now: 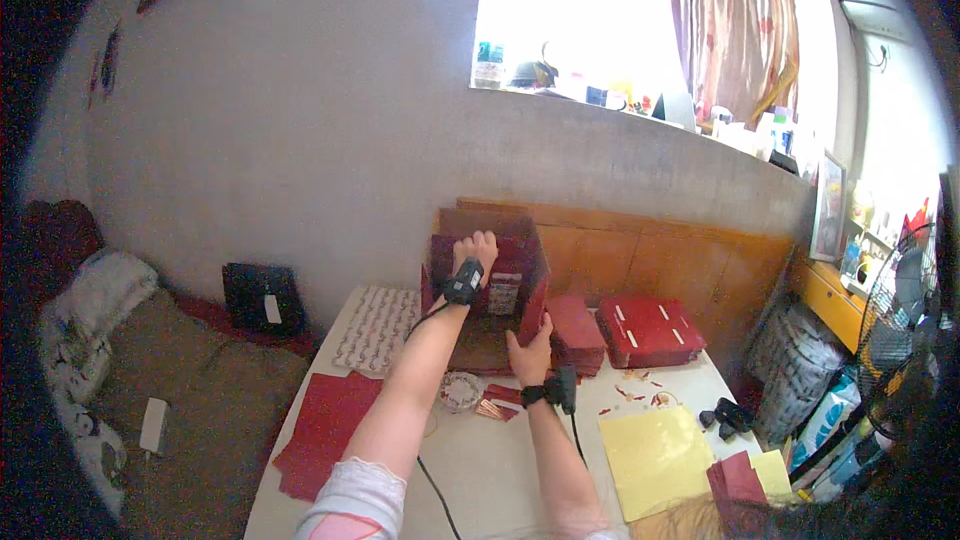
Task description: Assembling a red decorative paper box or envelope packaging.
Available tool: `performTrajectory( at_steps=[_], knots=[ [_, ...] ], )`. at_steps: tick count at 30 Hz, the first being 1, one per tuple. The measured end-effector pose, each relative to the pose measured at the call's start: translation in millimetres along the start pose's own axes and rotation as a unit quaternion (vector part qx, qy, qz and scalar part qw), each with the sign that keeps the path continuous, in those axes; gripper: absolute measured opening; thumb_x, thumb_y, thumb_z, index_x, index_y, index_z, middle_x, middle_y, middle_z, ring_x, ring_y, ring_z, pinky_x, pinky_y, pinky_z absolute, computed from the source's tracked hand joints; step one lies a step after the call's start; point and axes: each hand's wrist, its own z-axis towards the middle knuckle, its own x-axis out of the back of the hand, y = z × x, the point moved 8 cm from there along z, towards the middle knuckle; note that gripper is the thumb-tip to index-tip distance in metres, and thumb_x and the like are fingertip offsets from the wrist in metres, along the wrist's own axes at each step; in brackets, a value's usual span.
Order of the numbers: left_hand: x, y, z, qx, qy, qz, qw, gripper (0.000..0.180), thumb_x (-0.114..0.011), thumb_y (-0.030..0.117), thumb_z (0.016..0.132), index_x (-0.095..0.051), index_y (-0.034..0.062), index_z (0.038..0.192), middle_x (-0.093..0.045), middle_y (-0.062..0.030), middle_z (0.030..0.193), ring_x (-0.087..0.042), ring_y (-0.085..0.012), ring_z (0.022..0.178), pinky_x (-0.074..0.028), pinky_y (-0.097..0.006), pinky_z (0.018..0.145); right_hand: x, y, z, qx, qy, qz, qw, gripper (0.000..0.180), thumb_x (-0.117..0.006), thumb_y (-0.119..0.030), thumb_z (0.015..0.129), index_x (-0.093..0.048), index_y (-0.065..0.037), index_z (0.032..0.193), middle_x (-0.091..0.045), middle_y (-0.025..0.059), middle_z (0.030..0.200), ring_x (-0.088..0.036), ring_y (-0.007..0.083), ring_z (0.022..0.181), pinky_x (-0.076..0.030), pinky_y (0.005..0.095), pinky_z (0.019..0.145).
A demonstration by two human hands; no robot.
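A dark red box with its open front towards me stands at the back of the white table. My left hand reaches into its upper part, fingers curled closed; whatever they may hold is hidden. Low on the box's right side, my right hand grips the wall's front edge, thumb inside and fingers outside. Both wrists carry black devices with cables. Inside the box, behind my left hand, a pale printed label shows on a dark panel.
Right of the box lie stacked red pieces and a red stack with white strips. A patterned sheet, red sheets, a roll of tape, yellow paper and scraps lie around. A fan stands far right.
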Motion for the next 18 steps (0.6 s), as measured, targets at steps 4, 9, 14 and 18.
performTrajectory(
  at_steps=[4, 9, 14, 18],
  knots=[
    [-13, 7, -29, -0.032, -0.088, -0.098, 0.991, 0.028, -0.056, 0.015, 0.074, -0.047, 0.0038, 0.098, -0.050, -0.0165, 0.099, -0.053, -0.0303, 0.094, -0.046, -0.042, 0.075, -7, 6, -7, -0.042, -0.046, -0.033, 0.998, 0.070, -0.067, -0.018, 0.070, -0.029, -0.004, 0.127, -0.054, 0.0197, 0.110, -0.054, 0.0320, 0.100, -0.042, 0.0370, 0.085],
    [-46, 29, -49, 0.023, -0.047, -0.214, 0.976, 0.063, -0.055, 0.015, 0.075, -0.028, -0.0001, 0.129, -0.020, -0.0278, 0.135, -0.024, -0.0386, 0.126, -0.031, -0.054, 0.095, 6, 24, -2, 0.019, 0.003, -0.065, 0.998, 0.060, -0.065, -0.015, 0.071, -0.034, -0.004, 0.122, -0.056, 0.0186, 0.105, -0.056, 0.0324, 0.095, -0.043, 0.0368, 0.081],
    [-111, -1, -77, -0.065, -0.083, 0.007, 0.994, 0.064, -0.051, 0.016, 0.079, -0.023, 0.0085, 0.136, -0.004, -0.0192, 0.143, -0.012, -0.0320, 0.132, -0.029, -0.056, 0.094, -21, 12, -10, -0.004, -0.035, -0.011, 0.999, 0.057, -0.065, -0.013, 0.072, -0.035, -0.003, 0.120, -0.056, 0.0181, 0.104, -0.056, 0.0315, 0.094, -0.043, 0.0361, 0.080],
    [-124, 16, -83, -0.044, -0.161, -0.039, 0.985, 0.061, -0.050, 0.016, 0.081, -0.025, 0.0116, 0.136, -0.003, -0.0151, 0.145, -0.011, -0.0291, 0.133, -0.029, -0.058, 0.094, -8, 17, -7, 0.000, -0.028, -0.016, 0.999, 0.057, -0.065, -0.013, 0.073, -0.035, -0.002, 0.120, -0.056, 0.0177, 0.103, -0.056, 0.0304, 0.093, -0.043, 0.0357, 0.080]
  ],
)
